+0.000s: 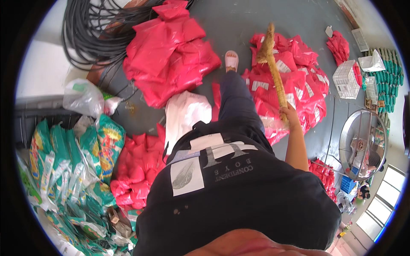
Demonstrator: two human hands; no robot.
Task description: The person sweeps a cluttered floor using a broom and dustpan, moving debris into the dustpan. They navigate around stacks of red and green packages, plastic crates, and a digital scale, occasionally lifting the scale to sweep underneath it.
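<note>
In my right hand (290,116) is the lower end of a long yellow-brown stick (276,79), with the fingers wrapped round it. The stick points away from me, and a broad, wedge-shaped head branches off near its far end. What the head is made of, I cannot tell. Behind and below the stick lies a heap of red plastic parcels (305,91) with white labels. My left hand is out of view. A white sack (188,112) lies by my left side.
Another red parcel heap (171,59) lies ahead to the left, beside coiled black cables (96,30). Green packages (64,162) crowd the lower left, next to more red parcels (139,170). On the right stand a white crate (346,80) and a large round fan (363,145).
</note>
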